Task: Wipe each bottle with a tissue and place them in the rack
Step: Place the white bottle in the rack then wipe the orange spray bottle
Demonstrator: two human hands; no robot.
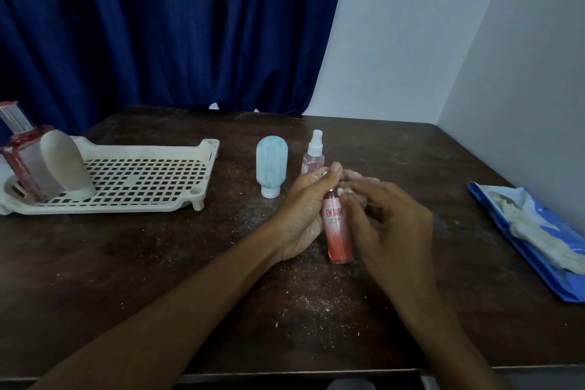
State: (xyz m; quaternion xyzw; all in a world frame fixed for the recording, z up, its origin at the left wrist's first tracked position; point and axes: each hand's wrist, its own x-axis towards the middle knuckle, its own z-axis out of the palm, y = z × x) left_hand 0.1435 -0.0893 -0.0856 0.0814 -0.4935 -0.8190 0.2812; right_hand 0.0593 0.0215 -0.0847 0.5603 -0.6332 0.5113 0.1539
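- Left hand (pixel 300 215) curls round the red bottle (pixel 338 233), steadying it for wiping.
- Right hand (pixel 392 225) pinches the tissue (pixel 345 191) against its neck.
- Rack (pixel 142 204) sits ready at ten o'clock.

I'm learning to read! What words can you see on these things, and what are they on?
"ENGAG": white capitals on the red bottle; the right hand hides the word's end.
Small lines beneath it: too blurred to read.
Pale blue bottle, spray bottle, rack, blue packet: no readable text.
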